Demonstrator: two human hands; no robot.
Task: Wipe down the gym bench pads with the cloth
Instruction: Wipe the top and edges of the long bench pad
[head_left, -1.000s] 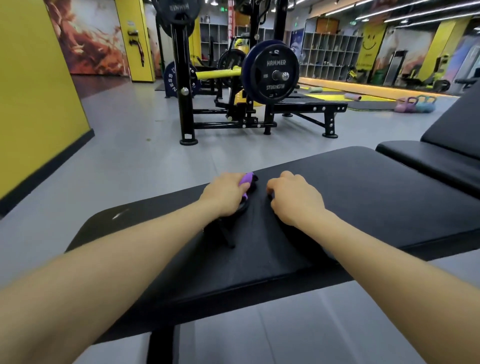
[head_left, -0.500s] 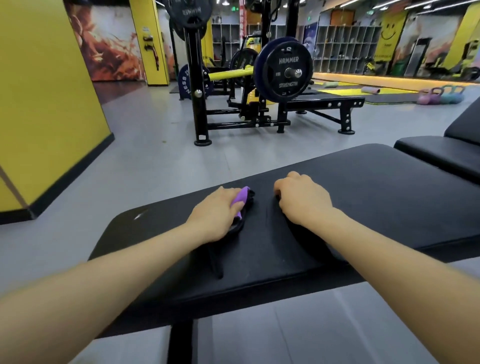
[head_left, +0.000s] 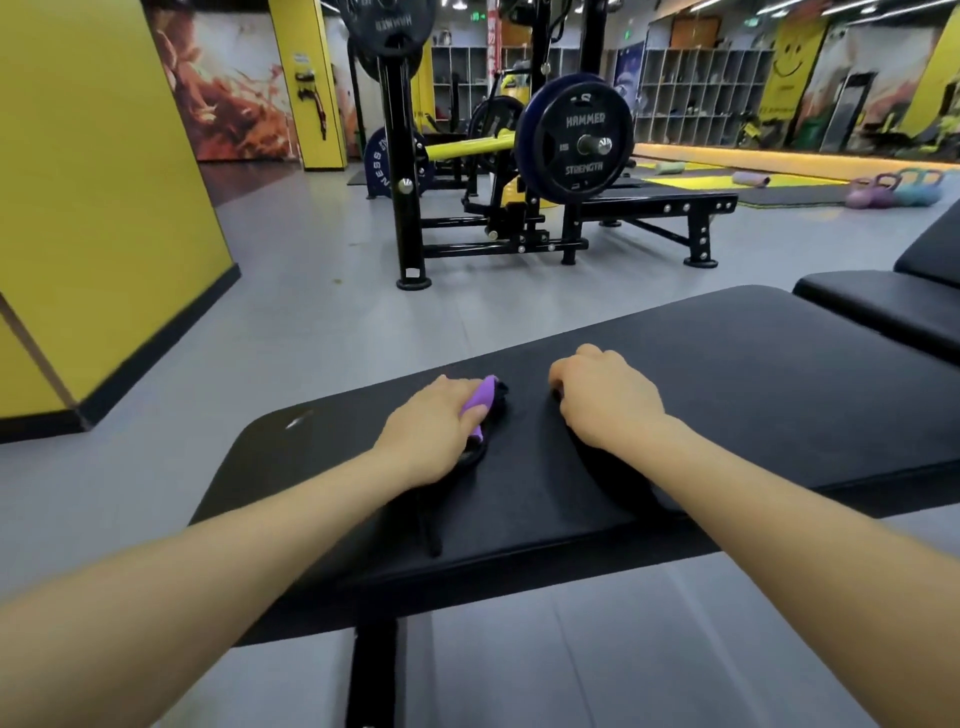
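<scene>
Cloth (head_left: 524, 467) unmoved on bench pad (head_left: 753, 395), both hands still gripping

The weight plate (head_left: 582, 143) on the rack reads "HAMMER STRENGTH".

Bright, even light falls from ceiling strips (head_left: 852, 9) overhead, with a warm glowing band along the far wall (head_left: 779, 158). Soft shadows pool under both forearms on the black tabletop (head_left: 753, 364), which carries a small white glint. Wide-angle bending warps the edges; the yellow wall (head_left: 93, 208) smears slightly.
</scene>
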